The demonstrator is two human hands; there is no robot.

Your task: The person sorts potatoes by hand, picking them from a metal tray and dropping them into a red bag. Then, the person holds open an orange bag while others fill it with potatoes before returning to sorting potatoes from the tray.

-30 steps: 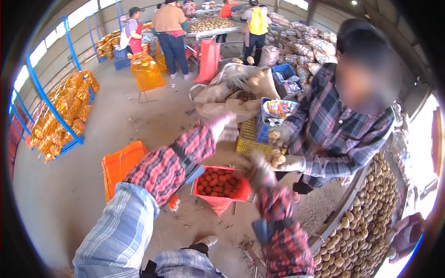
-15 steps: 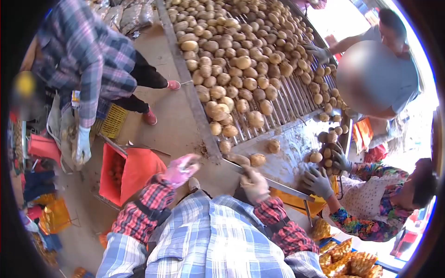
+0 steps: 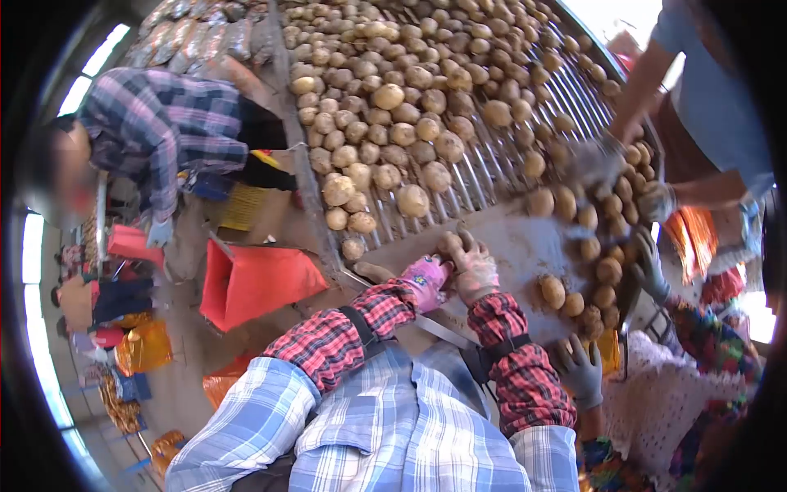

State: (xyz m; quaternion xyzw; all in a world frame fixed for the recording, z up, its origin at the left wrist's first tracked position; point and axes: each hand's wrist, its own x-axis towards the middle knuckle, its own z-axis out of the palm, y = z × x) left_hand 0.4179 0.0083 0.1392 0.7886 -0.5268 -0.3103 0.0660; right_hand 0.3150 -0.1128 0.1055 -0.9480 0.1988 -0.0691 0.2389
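My left hand, in a pink glove, rests curled on the flat metal tray at the end of the roller sorting table. My right hand, in a pale glove, lies just beside it with fingers spread, the fingertips touching a potato at the tray's edge. Another potato lies just left of my hands, by the rail. Many potatoes cover the rollers beyond. Whether the pink glove holds anything is hidden.
A red sack hangs open on a frame at the left. A person in a plaid shirt bends there. A person in blue and grey-gloved hands work potatoes at the right. Orange mesh bags lie on the floor.
My view swung from the red sack to the sorting table. Both hands moved up onto the metal tray and came together by a potato at its edge.
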